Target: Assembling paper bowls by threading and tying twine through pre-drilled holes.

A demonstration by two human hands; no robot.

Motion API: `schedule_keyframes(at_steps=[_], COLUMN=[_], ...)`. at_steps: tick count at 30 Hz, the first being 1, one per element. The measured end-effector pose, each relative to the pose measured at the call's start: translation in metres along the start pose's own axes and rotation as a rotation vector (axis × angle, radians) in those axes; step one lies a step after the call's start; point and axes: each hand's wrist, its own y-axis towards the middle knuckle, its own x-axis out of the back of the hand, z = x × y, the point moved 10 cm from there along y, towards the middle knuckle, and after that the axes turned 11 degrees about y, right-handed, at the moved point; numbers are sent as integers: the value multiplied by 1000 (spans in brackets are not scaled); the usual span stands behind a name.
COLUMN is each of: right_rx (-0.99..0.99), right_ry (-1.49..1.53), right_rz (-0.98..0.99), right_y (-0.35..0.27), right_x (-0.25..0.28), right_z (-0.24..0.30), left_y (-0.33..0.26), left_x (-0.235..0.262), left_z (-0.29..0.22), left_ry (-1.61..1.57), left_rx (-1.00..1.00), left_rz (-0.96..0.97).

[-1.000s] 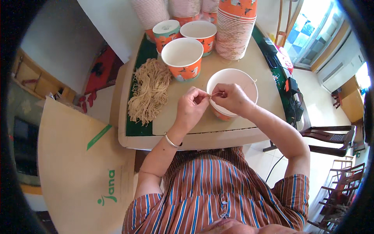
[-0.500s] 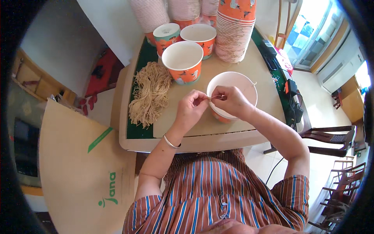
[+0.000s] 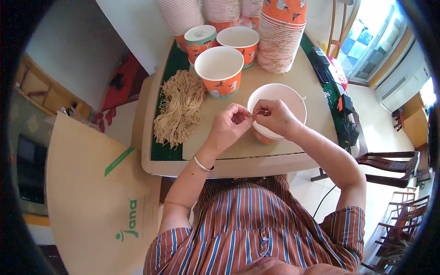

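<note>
My left hand [image 3: 230,123] and my right hand [image 3: 278,118] meet over the near left rim of a white-lined paper bucket [image 3: 289,97] with an orange outside. Both hands are closed in pinches on a thin beige string [image 3: 259,112]. Part of the string loops between the fingertips; how it is knotted, if at all, is too small to tell. Another bit of string shows at the bucket's right rim. Left of my hands lies a loose bundle of beige strings [image 3: 179,110].
Behind stand two upright orange paper buckets [image 3: 221,64] [image 3: 238,39] and an upturned one [image 3: 200,35]. Tall nested stacks [image 3: 277,46] line the back. Adapters and cables [image 3: 346,114] run along the table's right edge. A large cardboard sheet [image 3: 87,192] leans at the left; a dark wooden chair [image 3: 389,167] is at right.
The view has shifted slightly, moving the scene a little to the right. My fingertips have moved slightly around the string, which now loops more visibly between them.
</note>
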Motion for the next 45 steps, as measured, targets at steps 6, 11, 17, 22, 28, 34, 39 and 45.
schedule_keyframes(at_steps=[6,11,17,22,28,34,39,45], right_rx=[-16,-3,-118,-192,-362,-363,-333,-399], right_ry=[-10,-72,-17,101,227,117,17,21], right_rz=[37,104,166,150,153,224,205,190], right_y=[-2,-2,-3,-3,-11,-11,-9,-12], right_x=[-2,0,-4,-4,-4,-3,-3,4], right_z=[5,11,10,2,2,0,-2,-7], left_y=[3,3,2,2,1,1,1,2], left_x=[1,0,-2,-3,-3,-3,-2,-5], left_z=[7,8,9,11,9,12,12,10], left_ry=[18,-97,-165,-151,-140,-145,-132,-148], left_rx=[-20,91,132,127,121,130,120,111], left_rz=[-33,2,45,50,52,42,30,51])
